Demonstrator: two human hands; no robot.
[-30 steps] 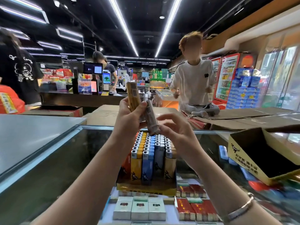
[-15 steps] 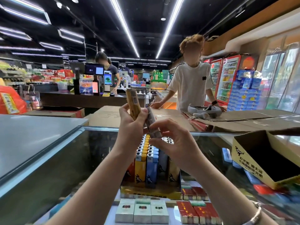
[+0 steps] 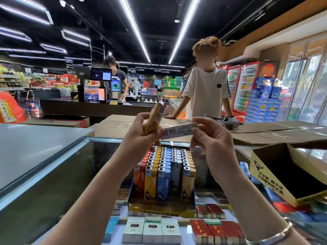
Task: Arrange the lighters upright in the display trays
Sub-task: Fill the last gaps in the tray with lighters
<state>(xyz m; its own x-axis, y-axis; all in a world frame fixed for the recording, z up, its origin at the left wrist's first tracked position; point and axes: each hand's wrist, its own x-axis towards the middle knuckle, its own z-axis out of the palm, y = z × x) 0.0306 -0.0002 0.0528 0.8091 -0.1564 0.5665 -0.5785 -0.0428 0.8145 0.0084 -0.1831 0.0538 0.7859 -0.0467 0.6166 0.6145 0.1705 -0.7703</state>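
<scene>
Now, the left hand (image 3: 141, 131) grips a tan lighter (image 3: 154, 119) upright above the glass counter (image 3: 53, 167), while the right hand (image 3: 214, 138) pinches a grey lighter (image 3: 178, 130) lying sideways between the two hands. Below them the yellow cardboard display tray (image 3: 161, 210) holds rows of upright lighters. Judging by this, a lighter is being sorted for placing; next it needs turning upright and lowering into the tray's grey row.

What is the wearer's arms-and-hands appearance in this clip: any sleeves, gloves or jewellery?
Both forearms are bare with no sleeve in view, and no gloves. The right wrist carries a plain silver bangle. No rings show on the left hand or right hand.
</scene>
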